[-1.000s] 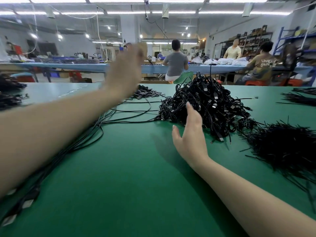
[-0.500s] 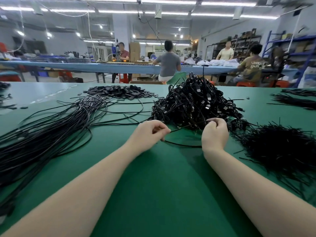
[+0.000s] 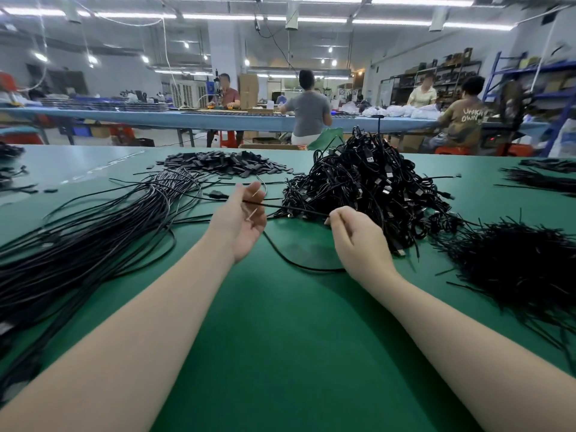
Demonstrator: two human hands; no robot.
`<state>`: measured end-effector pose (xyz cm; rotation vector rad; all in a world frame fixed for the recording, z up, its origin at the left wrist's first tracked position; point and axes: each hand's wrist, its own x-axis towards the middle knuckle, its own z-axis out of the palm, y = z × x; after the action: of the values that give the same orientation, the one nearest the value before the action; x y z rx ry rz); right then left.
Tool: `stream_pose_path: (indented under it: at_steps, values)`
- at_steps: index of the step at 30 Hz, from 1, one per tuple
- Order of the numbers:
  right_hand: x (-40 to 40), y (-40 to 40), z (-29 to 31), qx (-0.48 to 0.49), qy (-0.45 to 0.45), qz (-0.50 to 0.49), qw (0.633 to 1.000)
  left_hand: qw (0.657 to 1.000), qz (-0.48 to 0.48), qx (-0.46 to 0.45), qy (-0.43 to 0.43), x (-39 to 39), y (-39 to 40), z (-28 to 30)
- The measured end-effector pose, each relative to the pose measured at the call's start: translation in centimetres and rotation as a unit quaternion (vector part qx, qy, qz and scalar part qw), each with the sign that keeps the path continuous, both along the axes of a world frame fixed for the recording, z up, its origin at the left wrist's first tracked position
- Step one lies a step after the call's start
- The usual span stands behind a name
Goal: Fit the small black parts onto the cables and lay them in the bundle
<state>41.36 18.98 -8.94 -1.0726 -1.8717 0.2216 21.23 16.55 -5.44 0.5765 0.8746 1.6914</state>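
Pinching cable, right hand; left hand grip now spread

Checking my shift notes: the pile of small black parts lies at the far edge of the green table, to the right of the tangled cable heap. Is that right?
Not quite. In the head view the pile of small black parts lies at the far edge of the green table, but to the left of the tangled cable heap, not the right.

bundle cut off at left edge; cable end blurred
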Motion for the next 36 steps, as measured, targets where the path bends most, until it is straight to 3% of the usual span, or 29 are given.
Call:
stream_pose_path:
  at_steps: [3,5,7,8,9,11,13,14,15,16,19,21,23,25,26,28,30,31,32,33,34,36]
  values:
    - [0.1,0.2,-0.3,-0.038,-0.045,0.037,0.998,0.999,-0.005,0.025,-0.028,-0.2,-0.2,1.4]
    - [0.1,0.3,-0.4,-0.093,-0.081,0.056,0.991,0.992,-0.028,0.074,-0.096,-0.5,-0.8,2.8]
    - [0.0,0.4,-0.4,-0.128,-0.096,0.064,0.985,0.974,-0.115,0.124,-0.151,-1.1,-1.5,3.9]
    - [0.0,0.5,-0.4,-0.132,-0.078,0.066,0.986,0.966,-0.182,0.127,-0.128,-1.3,-2.0,4.4]
    - [0.1,0.7,-0.3,-0.131,-0.047,0.064,0.988,0.962,-0.244,0.109,-0.052,-1.3,-2.3,4.7]
    - [0.3,0.9,-0.1,-0.124,0.030,0.045,0.991,0.921,-0.318,0.022,0.224,-0.5,-2.7,4.6]
    - [0.3,0.8,0.1,-0.115,0.107,0.030,0.987,0.798,-0.342,-0.098,0.486,1.1,-2.4,3.7]
    - [0.2,0.6,0.2,-0.098,0.136,0.029,0.986,0.749,-0.338,-0.140,0.552,1.9,-2.2,3.3]
    - [0.0,0.1,0.4,-0.068,0.152,0.034,0.985,0.733,-0.322,-0.158,0.578,2.6,-2.0,2.8]
    - [-0.4,-0.5,0.7,-0.032,0.153,0.044,0.987,0.748,-0.290,-0.157,0.576,2.9,-1.6,2.5]
    - [-1.9,-2.7,1.1,0.061,0.076,0.120,0.988,0.872,-0.120,-0.076,0.469,2.4,-0.6,2.6]
    - [-2.8,-3.6,0.7,0.064,-0.022,0.177,0.982,0.950,-0.049,-0.004,0.308,1.6,-0.3,3.9]
    - [-3.2,-3.6,0.1,0.003,-0.099,0.205,0.974,0.989,-0.084,0.082,0.090,0.6,-0.9,5.6]
    - [-3.0,-3.1,0.0,-0.051,-0.099,0.148,0.983,0.977,-0.152,0.147,0.008,-0.9,-2.2,7.0]
    - [-2.8,-2.8,0.2,-0.055,-0.079,0.095,0.991,0.972,-0.174,0.153,0.045,-1.4,-2.7,7.5]
    - [-2.1,-2.1,0.6,-0.048,-0.027,-0.008,0.998,0.941,-0.214,0.105,0.239,-1.4,-3.1,7.4]
    - [-1.7,-1.9,0.9,-0.025,0.015,-0.058,0.998,0.837,-0.258,-0.004,0.483,0.1,-3.1,6.1]
    - [-1.8,-2.0,1.0,-0.004,0.021,-0.067,0.998,0.778,-0.284,-0.055,0.558,1.2,-3.0,5.3]
    - [-2.0,-2.2,1.1,0.016,0.023,-0.069,0.997,0.742,-0.301,-0.086,0.593,2.4,-2.9,4.6]
    - [-2.2,-2.5,1.2,0.033,0.028,-0.062,0.997,0.743,-0.303,-0.094,0.589,3.4,-2.8,3.9]
    - [-2.4,-2.8,1.3,0.046,0.038,-0.045,0.997,0.787,-0.284,-0.084,0.542,4.2,-2.5,3.6]
    - [-2.5,-3.4,1.5,0.073,0.044,0.023,0.996,0.904,-0.198,-0.035,0.377,4.4,-2.0,4.1]
